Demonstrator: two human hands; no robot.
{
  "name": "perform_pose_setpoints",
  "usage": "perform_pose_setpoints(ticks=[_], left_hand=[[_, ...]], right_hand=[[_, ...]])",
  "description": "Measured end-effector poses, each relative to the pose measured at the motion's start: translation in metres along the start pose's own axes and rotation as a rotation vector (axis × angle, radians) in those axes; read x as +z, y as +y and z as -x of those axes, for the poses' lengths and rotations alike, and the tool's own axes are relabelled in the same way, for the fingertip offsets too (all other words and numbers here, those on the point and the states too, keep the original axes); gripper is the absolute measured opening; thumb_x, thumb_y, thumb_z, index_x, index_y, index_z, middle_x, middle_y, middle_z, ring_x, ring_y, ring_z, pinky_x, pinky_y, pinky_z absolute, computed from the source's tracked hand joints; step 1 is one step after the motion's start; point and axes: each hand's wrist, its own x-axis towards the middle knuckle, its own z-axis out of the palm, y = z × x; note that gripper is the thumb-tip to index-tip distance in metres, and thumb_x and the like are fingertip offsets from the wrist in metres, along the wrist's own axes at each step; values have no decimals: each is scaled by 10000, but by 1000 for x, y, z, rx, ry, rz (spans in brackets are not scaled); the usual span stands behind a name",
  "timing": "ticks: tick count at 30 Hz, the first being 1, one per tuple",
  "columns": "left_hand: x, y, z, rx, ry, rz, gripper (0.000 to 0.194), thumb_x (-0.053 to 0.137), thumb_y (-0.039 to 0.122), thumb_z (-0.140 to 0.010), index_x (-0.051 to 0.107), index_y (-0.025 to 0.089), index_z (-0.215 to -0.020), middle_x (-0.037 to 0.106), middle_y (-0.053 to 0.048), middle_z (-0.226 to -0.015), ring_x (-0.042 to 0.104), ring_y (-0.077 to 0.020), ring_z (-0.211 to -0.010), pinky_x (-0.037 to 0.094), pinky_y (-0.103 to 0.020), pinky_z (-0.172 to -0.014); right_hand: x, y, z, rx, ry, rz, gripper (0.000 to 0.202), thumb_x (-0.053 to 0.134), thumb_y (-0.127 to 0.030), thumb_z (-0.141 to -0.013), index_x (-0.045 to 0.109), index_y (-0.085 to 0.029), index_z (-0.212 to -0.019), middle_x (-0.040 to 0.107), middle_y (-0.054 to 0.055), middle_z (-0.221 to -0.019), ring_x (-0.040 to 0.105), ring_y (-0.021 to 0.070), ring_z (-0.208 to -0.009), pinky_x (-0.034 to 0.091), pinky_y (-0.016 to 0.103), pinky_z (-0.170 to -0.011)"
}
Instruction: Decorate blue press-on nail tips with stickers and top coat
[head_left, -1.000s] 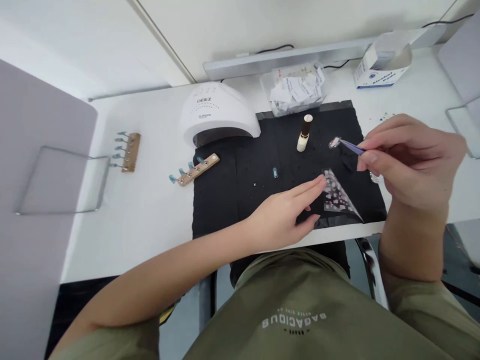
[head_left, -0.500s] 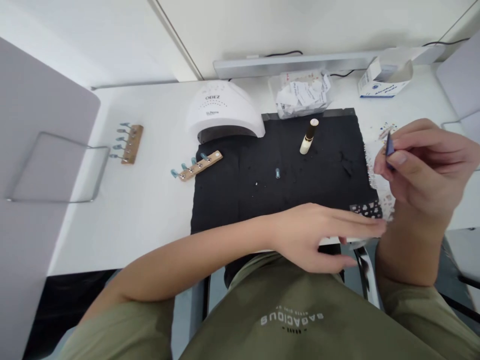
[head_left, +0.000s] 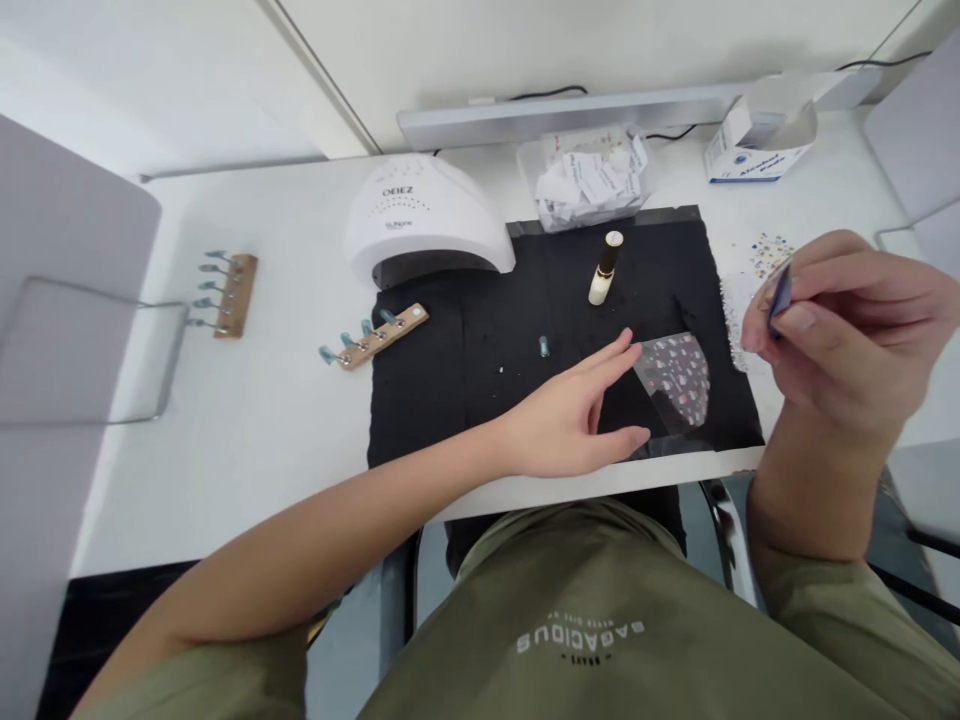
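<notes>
My left hand reaches over the black mat with its fingers apart. Its fingertips are at the left edge of a clear nail sticker sheet with small pale and red prints; I cannot tell whether they touch it. Raised at the right, my right hand pinches a small pointed blue-purple piece, mostly hidden by the fingers. A teal nail tip lies on the mat. Behind it stands a nail polish bottle with a black cap.
At the back are a white nail lamp, a clear box of torn wrappers and an alcohol pads box. Wooden stands with teal nail tips sit to the left. More sticker sheets lie by the right hand.
My left hand has moved left and away from me, off the mat's right front corner. The sticker sheet now lies flatter and further in on the mat. My right hand keeps its pinch.
</notes>
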Motion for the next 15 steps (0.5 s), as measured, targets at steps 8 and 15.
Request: perform_pose_setpoints(ticks=[8, 15], left_hand=[[-3, 0, 23, 246, 128, -416, 867, 709, 358, -1061, 361, 240, -1846, 212, -293, -1957, 678, -74, -626, 623, -314, -598], [-55, -3, 49, 393, 571, -620, 174, 749, 180, -1034, 742, 216, -1205, 857, -39, -1111, 730, -127, -750, 600, -263, -692]], right_hand=[[14, 2, 4, 216, -73, -16, 176, 947, -189, -947, 947, -332, -1050, 796, 5, -895, 685, 105, -608, 449, 289, -441], [29, 7, 10, 417, -108, 47, 54, 936, -283, -977, 918, -324, -1006, 794, -22, -903, 701, 106, -658, 496, 264, -495]])
